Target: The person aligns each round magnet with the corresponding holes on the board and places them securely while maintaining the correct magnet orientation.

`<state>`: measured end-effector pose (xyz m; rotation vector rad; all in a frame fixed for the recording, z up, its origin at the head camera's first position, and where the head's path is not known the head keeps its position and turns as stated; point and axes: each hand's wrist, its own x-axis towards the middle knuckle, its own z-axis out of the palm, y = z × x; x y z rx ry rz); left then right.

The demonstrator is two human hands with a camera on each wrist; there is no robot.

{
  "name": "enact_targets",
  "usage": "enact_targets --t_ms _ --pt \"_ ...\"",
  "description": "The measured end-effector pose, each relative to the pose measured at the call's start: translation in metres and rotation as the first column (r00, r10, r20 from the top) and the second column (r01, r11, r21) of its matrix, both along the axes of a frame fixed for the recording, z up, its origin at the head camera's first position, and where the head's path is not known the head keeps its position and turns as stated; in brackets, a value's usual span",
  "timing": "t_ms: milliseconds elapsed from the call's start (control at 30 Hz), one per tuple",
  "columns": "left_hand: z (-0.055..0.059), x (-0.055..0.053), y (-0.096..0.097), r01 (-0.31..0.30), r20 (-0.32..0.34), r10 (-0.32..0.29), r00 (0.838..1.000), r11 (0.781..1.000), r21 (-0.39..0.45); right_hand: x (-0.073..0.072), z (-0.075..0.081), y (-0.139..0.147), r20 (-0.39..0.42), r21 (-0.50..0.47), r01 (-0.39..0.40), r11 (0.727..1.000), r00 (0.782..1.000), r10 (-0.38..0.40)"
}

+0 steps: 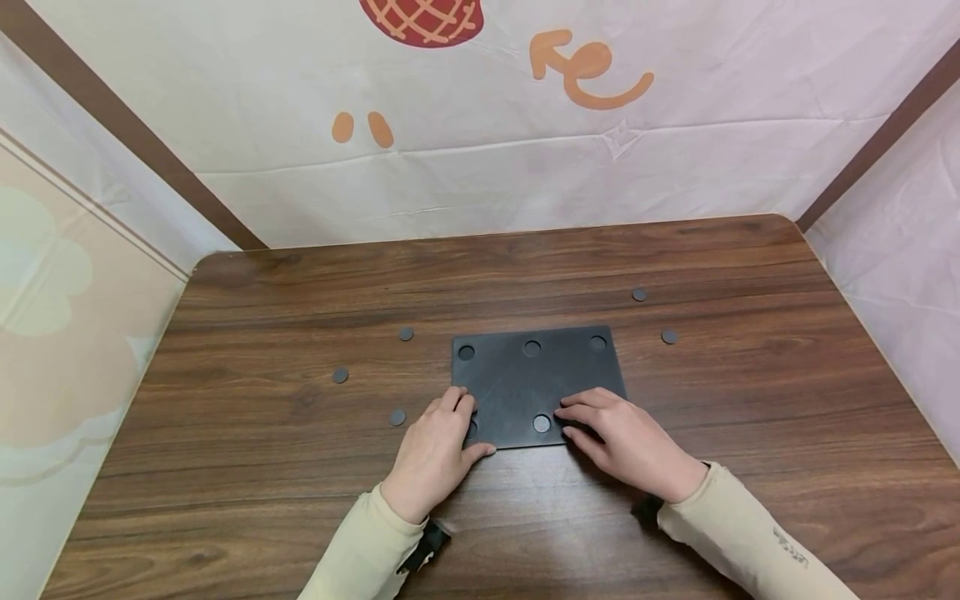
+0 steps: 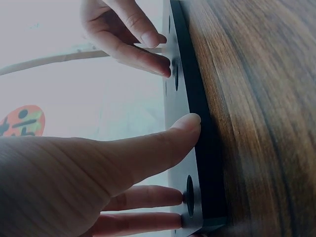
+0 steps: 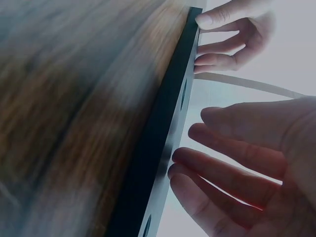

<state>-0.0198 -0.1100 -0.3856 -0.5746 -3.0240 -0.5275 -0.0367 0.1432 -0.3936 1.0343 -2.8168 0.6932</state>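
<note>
A dark grey rectangular board [image 1: 510,383] with several round recesses lies flat on the table. One recess near its front edge holds a lighter grey disc [image 1: 542,423]. My left hand [image 1: 438,450] rests on the board's front left corner. Its thumb [image 2: 185,123] touches the front edge, and its extended fingers [image 2: 148,196] lie over the top beside a recess. Over the front right part, my right hand [image 1: 626,437] hovers with loosely bent fingers [image 3: 217,173]. Nothing shows between those fingertips, which are close to the disc in the recess.
Loose grey discs lie on the wooden table [image 1: 262,467]: a near-left disc [image 1: 397,417], a far-left disc [image 1: 341,375] and another disc [image 1: 406,333] left of the board, plus a disc [image 1: 639,294] and a second disc [image 1: 670,337] to its right. A printed cloth [image 1: 480,183] hangs behind.
</note>
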Motion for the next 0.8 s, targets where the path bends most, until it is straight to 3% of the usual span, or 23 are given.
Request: enact_targets --t_ms 800 --pt "0.000 0.000 0.000 -0.003 0.004 0.003 1.000 1.000 -0.006 -0.006 -0.001 0.018 -0.010 0.015 0.070 0.997 0.998 -0.070"
